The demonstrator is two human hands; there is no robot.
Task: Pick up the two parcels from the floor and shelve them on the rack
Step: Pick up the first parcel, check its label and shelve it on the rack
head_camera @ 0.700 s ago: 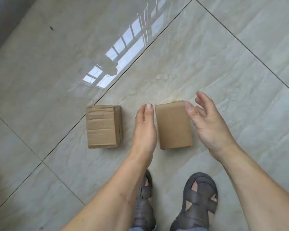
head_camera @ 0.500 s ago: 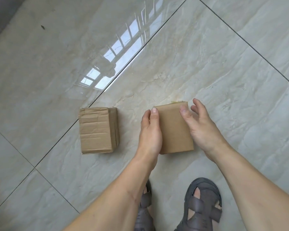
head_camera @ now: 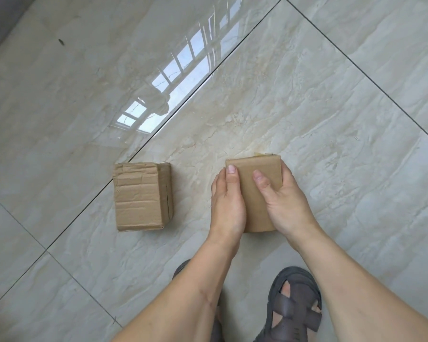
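The smooth brown parcel (head_camera: 255,176) sits between both hands. The left hand (head_camera: 227,206) presses its left side, the right hand (head_camera: 286,203) its right, thumbs on top. The crinkly cardboard parcel (head_camera: 140,196) lies apart on the shiny floor (head_camera: 331,119).

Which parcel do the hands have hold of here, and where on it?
Both hands clasp the smooth parcel: left hand on its left side, right hand on its right side, thumbs on top. The creased parcel lies untouched.
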